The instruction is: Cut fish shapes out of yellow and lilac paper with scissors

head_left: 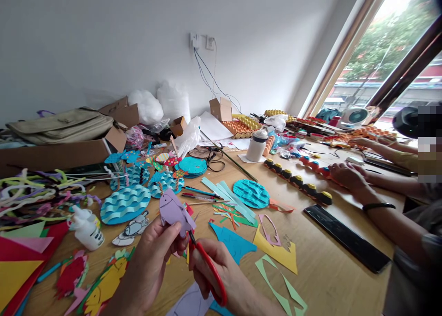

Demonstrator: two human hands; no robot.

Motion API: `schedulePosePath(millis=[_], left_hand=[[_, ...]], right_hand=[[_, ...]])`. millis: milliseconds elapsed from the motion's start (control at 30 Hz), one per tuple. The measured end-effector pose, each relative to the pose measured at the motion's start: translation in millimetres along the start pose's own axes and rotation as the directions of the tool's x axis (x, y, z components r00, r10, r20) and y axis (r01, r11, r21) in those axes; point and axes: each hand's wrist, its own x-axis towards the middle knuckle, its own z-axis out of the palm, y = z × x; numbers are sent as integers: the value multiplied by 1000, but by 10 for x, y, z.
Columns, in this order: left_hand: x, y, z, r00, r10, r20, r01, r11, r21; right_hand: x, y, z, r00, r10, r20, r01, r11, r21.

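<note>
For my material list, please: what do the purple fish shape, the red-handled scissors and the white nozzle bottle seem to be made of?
Purple fish shape: matte paper or card, thin with cut edges. Red-handled scissors: handles probably plastic, glossy, evenly red; dark, slim blades likely metal. White nozzle bottle: likely plastic, smooth with a soft sheen.

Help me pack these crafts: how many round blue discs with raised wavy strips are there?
3 visible: a front disc beyond the left hand, a back disc behind it, and a right disc to its right. Others may be hidden in the clutter.
</note>
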Motion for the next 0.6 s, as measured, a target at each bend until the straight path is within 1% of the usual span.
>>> schedulePosePath(millis=[367, 600], left_hand=[[4, 7, 11, 999, -18, -30, 18, 1000, 13], [-6, -12, 14, 999, -11, -40, 11, 1000, -2]], right_hand=[[-5, -70, 23, 998, 17, -54, -19, 999, -40], [-28, -94, 15, 999, -26, -42, 23, 998, -63]])
